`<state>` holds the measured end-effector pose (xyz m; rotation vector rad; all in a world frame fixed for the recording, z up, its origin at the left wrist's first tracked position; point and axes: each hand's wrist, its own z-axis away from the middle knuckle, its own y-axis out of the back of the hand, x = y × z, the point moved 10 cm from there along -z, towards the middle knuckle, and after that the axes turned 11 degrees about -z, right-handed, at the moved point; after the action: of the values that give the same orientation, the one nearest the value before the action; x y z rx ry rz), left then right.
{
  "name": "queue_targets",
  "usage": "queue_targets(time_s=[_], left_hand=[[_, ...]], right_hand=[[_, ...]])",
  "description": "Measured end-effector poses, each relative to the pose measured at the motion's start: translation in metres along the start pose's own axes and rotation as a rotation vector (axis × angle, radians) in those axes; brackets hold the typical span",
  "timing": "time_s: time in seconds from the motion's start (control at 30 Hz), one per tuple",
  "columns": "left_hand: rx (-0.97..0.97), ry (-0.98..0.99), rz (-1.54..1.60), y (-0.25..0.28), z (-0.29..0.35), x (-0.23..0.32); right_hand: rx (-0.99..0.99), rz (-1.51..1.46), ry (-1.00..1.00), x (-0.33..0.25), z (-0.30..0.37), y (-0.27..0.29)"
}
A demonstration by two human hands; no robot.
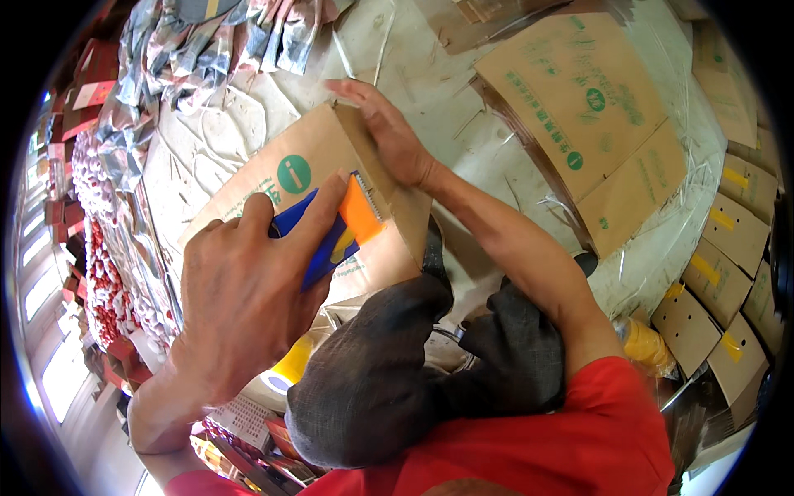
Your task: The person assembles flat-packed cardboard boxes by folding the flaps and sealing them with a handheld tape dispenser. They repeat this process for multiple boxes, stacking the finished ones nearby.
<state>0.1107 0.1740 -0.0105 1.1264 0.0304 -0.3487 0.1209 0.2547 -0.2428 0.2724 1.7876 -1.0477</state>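
A brown cardboard box with green print stands tilted in front of my knees. My left hand is closed around a blue and orange tape dispenser. Its toothed metal edge lies over the box's printed face, near the right-hand edge. Whether tape is stuck to the cardboard there, I cannot tell. My right hand rests against the box's right end, palm to the cardboard and fingers stretched out toward the far corner.
Flattened printed cartons lie on the floor at the right. Beyond them are stacked boxes with yellow tape. White straps litter the floor near a patterned cloth. A yellow tape roll sits beside my left knee.
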Motion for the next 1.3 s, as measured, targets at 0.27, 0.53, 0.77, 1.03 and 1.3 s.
queue_targets(time_s=[0.27,0.53,0.77,1.03,1.3], left_hand=[[0.022,0.032,0.029,-0.004,0.007,-0.001],[0.218,-0.009,0.061,-0.011,0.017,-0.004],[0.285,-0.073,0.023,-0.009,0.011,0.000],[0.071,-0.138,-0.026,-0.025,0.008,-0.009],[-0.076,-0.041,-0.045,-0.055,0.039,-0.037]], right_hand=[[0.132,0.583,-0.019,0.092,0.019,0.078],[0.202,0.416,-0.148,-0.061,0.075,0.026],[-0.215,0.496,-0.434,-0.108,0.115,-0.070],[-0.166,0.432,-0.412,-0.094,0.125,-0.068],[0.006,0.409,-0.649,-0.085,0.108,-0.063]])
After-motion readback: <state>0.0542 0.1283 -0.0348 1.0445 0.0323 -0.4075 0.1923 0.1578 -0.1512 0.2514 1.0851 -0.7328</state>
